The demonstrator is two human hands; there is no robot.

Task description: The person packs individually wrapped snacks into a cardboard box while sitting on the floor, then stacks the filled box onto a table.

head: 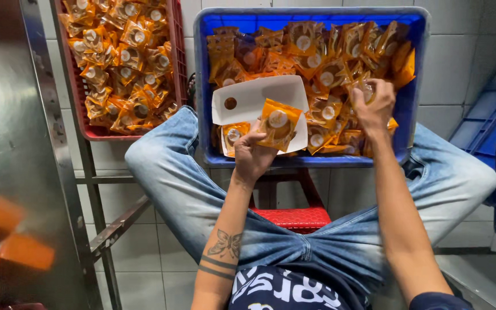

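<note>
Holding an orange packet point(278, 123) over the white tray point(248, 99) near the blue crate's point(414, 80) front edge, your left hand point(252, 154) pinches it; your right hand point(374, 103) closes on another packet point(365, 87) toward the right wall.

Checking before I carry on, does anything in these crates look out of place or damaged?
One thing stands out: a white paper tray lies on the orange packets in the blue crate, the only item there that is not a packet. The packets are loosely heaped. No visible tears or spills.
</note>
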